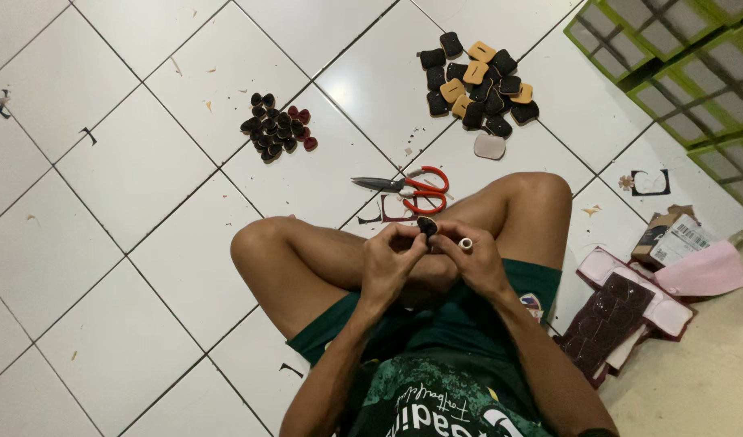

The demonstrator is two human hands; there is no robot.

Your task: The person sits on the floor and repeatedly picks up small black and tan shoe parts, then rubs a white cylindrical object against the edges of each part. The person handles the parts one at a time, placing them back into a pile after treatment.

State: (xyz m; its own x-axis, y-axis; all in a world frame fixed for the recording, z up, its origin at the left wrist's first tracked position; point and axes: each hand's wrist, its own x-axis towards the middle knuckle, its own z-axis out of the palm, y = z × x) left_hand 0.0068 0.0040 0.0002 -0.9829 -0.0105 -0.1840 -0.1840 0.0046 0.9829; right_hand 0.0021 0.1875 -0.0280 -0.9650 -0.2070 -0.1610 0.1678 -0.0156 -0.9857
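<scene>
Person is sitting cross-legged on the white tiled floor [145, 170], working a small dark piece [427, 226] between both hands just above the crossed shins. Left hand [391, 263] is closing fingers around the piece from the left, thumb pressing on top. Right hand [475, 260] is pinching it from the other side while also gripping a small white tube [466, 243] (glue or a thread spool, too small to tell). To do this well, I judge the piece needs keeping steady between the thumbs, with pressure even along the edge and the tube held clear of it.

Both wrists are bending inward, elbows tucked at the torso, forearms converging.

Red-handled scissors [412, 190] are lying just beyond the knees. A heap of small dark and red pieces [276, 129] is sitting further left, a bigger pile of black and tan pads [478, 81] further right, well apart.
</scene>
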